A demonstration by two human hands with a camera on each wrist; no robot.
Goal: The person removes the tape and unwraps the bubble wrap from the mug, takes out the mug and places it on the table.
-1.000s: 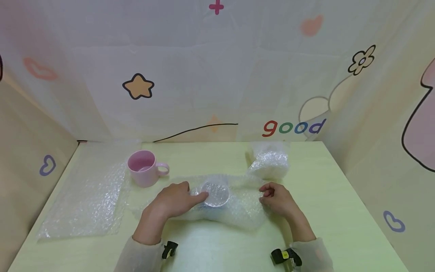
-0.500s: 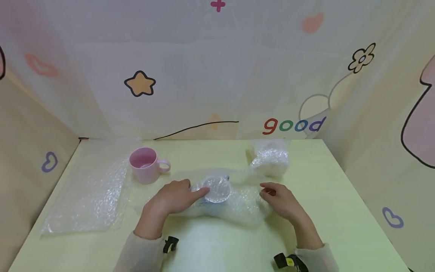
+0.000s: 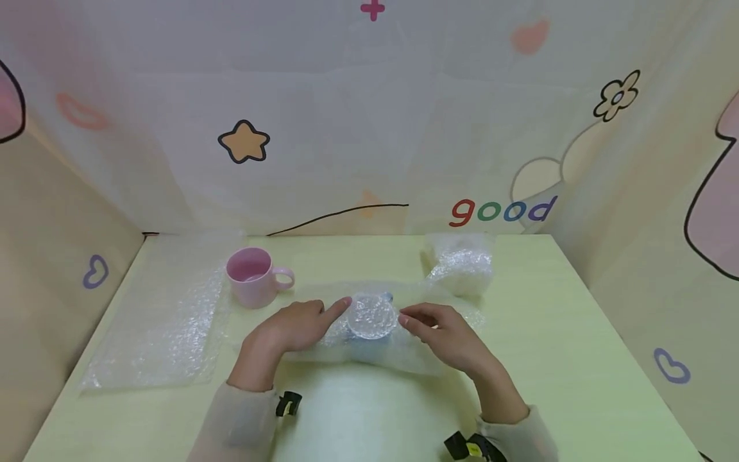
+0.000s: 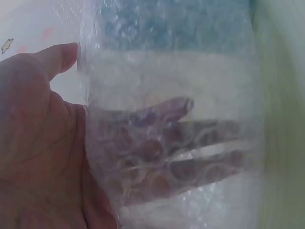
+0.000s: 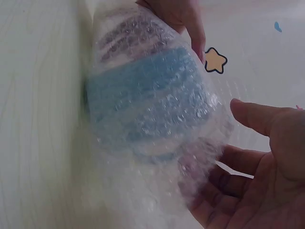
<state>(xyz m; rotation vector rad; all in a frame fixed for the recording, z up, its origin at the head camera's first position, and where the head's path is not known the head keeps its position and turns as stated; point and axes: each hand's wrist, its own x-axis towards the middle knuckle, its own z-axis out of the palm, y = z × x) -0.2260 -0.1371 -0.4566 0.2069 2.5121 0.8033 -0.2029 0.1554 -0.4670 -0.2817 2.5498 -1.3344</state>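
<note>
A blue cup stands wrapped in bubble wrap at the middle of the table, a curved handle-like loop showing below it in the right wrist view. Its round top is covered by the wrap in the head view. My left hand lies along the left side, its straight fingers behind the wrap and its thumb near the top edge. At the right side is my right hand; in the right wrist view its fingers reach behind the loose wrap and its thumb stands apart from it.
A pink mug stands behind my left hand. A flat bubble wrap sheet covers the table's left side. Another bundle of bubble wrap sits at the back right. Printed curtains enclose the table.
My right hand has moved left, bringing the right end of the wrap in against the cup. My left thumb has lifted back from the top toward the cup's left edge.
</note>
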